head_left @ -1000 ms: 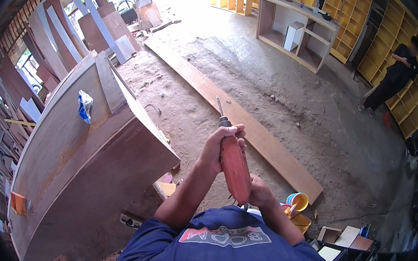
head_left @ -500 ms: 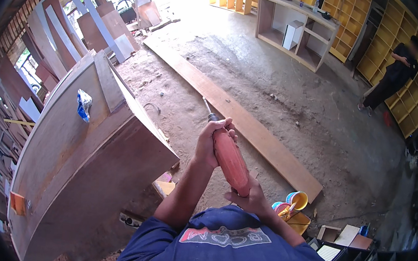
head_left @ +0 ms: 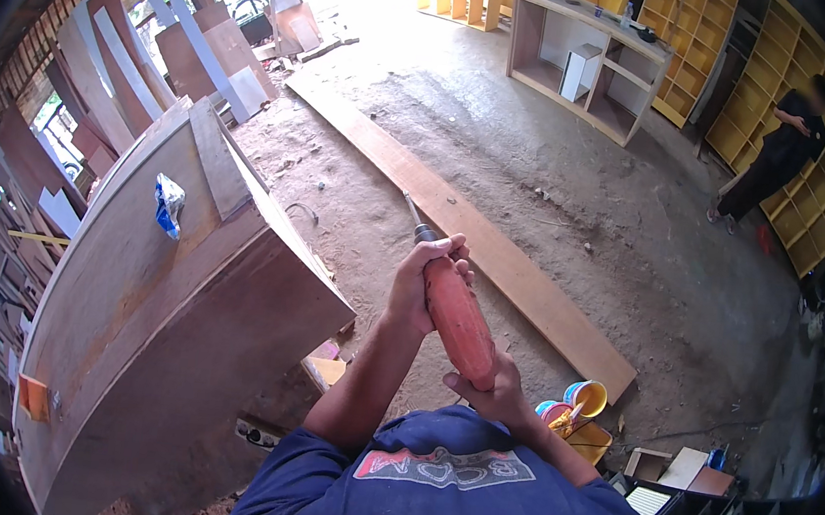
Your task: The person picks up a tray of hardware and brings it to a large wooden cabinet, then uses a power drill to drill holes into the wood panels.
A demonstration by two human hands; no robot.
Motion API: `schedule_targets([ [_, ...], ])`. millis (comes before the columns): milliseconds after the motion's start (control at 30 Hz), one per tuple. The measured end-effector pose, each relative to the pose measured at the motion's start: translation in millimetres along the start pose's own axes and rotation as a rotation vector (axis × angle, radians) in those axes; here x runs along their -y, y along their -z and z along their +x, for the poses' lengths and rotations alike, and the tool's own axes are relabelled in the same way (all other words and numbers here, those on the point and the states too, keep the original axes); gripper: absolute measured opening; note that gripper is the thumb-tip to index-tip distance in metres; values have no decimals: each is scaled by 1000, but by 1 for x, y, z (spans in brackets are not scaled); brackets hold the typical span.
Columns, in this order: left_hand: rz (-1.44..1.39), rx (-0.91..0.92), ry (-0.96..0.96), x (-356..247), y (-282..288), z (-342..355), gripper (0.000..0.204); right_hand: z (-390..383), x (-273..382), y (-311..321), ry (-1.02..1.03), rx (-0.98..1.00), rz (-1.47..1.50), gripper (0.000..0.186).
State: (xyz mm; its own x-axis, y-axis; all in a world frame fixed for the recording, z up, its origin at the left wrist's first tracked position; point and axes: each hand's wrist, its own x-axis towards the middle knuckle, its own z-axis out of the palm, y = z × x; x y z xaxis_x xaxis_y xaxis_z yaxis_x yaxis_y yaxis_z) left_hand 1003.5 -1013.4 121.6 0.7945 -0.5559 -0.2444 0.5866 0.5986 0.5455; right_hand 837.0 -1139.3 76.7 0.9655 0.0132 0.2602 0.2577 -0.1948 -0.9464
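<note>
Both my hands are on a red power drill (head_left: 461, 322) with a scuffed, rounded body. Its dark collar and thin metal bit point away from me, up and to the left, over the bare ground. My left hand (head_left: 417, 283) wraps round the front of the body just behind the collar, with the fingertips showing on the far side. At the rear end, my right hand (head_left: 497, 390) is closed round the drill, the thumb lying toward the left; the body hides most of its fingers. The bit's tip appears beside a long wooden board (head_left: 520, 278); whether they touch I cannot tell.
A large curved wooden cabinet (head_left: 214, 358) stands close on my left, with a blue-and-white packet (head_left: 168, 206) on it. Paint buckets (head_left: 586, 397) sit to my right. Farther off are a wooden counter (head_left: 590, 61), yellow shelving (head_left: 745, 101) and a standing person (head_left: 786, 145).
The view has shifted very slightly. My hands and the drill keep nearly the same pose and grip.
</note>
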Motion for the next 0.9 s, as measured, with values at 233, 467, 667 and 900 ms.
schedule_targets([
  [233,-4,-7,24,1,5,3,34,-2,3,-2,-92,21,69,43],
  [467,-20,6,45,2,10,6,33,0,0,-1,-103,29,72,46],
  [667,-7,-4,33,1,8,6,33,1,3,0,-139,40,71,47],
  [900,6,-3,34,0,8,7,33,4,3,0,-103,26,49,47],
])
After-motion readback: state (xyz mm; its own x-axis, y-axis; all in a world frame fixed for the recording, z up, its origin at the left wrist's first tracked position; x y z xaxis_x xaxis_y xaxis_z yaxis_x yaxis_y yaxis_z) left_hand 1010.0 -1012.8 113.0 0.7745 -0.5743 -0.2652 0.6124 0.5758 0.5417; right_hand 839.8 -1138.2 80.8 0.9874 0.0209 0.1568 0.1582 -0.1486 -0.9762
